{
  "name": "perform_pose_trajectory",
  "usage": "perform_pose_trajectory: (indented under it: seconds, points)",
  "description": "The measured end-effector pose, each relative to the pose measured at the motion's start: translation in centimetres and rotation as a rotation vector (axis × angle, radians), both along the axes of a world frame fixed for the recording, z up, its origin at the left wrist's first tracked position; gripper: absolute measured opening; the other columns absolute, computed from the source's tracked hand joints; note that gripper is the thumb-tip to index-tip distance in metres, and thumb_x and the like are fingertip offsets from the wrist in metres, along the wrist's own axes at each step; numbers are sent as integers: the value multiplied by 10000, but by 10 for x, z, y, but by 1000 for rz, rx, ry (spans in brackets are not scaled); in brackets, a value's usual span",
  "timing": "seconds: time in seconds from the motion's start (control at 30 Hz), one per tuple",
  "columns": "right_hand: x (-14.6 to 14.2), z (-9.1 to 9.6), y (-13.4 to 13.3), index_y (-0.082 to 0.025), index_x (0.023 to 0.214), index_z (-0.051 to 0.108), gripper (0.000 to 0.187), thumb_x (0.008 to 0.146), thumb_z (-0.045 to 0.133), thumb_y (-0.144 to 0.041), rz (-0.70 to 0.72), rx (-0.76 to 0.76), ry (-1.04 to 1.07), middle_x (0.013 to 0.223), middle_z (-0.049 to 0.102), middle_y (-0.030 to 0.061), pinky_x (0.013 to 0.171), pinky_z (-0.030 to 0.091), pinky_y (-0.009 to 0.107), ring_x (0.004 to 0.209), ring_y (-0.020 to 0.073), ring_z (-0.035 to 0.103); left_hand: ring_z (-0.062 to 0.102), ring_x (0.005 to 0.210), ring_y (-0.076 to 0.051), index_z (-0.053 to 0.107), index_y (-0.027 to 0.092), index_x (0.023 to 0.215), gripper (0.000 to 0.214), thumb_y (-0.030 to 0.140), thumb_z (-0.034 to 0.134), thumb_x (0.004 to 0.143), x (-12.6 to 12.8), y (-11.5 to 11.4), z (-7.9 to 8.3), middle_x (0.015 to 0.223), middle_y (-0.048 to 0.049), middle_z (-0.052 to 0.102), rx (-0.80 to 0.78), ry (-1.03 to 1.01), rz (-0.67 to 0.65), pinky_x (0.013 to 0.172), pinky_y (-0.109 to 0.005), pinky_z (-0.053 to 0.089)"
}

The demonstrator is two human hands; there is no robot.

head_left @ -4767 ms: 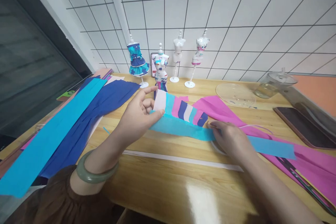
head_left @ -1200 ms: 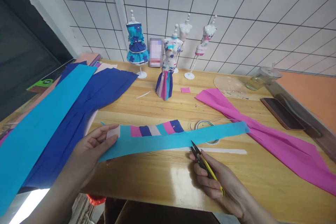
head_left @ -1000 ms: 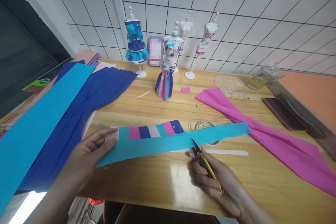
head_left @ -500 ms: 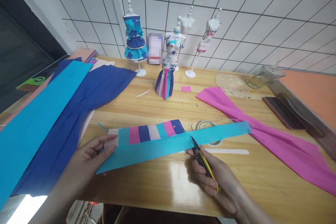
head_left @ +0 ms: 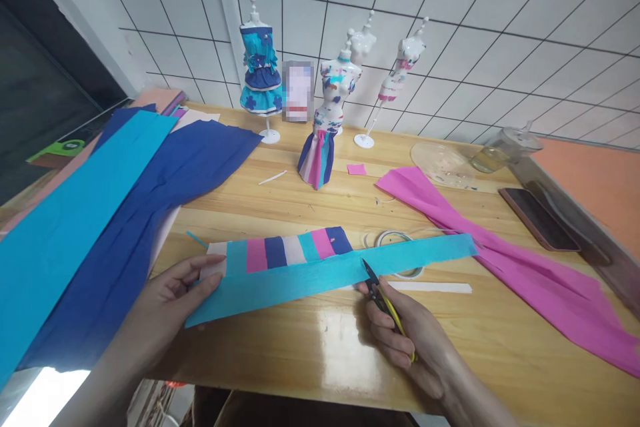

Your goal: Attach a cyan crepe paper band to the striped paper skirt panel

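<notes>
A long turquoise crepe-paper strip (head_left: 325, 273) lies across the wooden table (head_left: 310, 340), over the lower edge of a band of striped paper pieces (head_left: 285, 251). My left hand (head_left: 170, 293) pinches the strip's left end, thumb on top. My right hand (head_left: 410, 340) is closed round small yellow-handled snips (head_left: 383, 293). Their black blades touch the strip's lower edge near its middle.
Wide turquoise (head_left: 70, 227) and dark blue (head_left: 150, 213) paper sheets lie at the left, pink paper (head_left: 525, 273) at the right. Dress-form mannequins (head_left: 325, 120) stand at the back. A tape ring (head_left: 400, 240), a white strip (head_left: 435, 287), a clear lid (head_left: 440, 163), a cup (head_left: 505, 147) and a phone (head_left: 535, 217) are near.
My right hand picked up the snips since the oldest frame. Over the last second their blades crept up to the strip's lower edge. The left hand keeps its hold.
</notes>
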State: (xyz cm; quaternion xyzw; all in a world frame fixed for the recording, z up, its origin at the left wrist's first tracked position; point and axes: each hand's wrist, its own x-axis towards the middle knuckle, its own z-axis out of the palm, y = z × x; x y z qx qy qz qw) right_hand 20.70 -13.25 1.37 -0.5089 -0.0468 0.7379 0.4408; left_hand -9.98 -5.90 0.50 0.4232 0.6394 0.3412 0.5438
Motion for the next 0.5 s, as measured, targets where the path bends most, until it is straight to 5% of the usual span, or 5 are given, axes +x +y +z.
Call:
perform_pose_trajectory:
  seconds: [0.3, 0.5]
  points:
    - [0, 3, 3, -166, 901, 583, 289, 829, 566, -445, 25, -15, -56, 520, 360, -88, 281, 154, 118, 322, -13, 181, 650, 867, -223, 682, 249, 951, 456, 471, 768, 562, 3, 1, 4, 956, -30, 705, 8, -3, 18, 630, -215, 556]
    - [1, 7, 5, -160, 918, 590, 291, 875, 487, -429, 20, -75, -15, 521, 363, -81, 275, 139, 124, 311, -8, 183, 574, 522, -130, 658, 261, 1024, 509, 469, 762, 572, 5, 3, 10, 872, -31, 691, -77, -54, 42, 338, -180, 422]
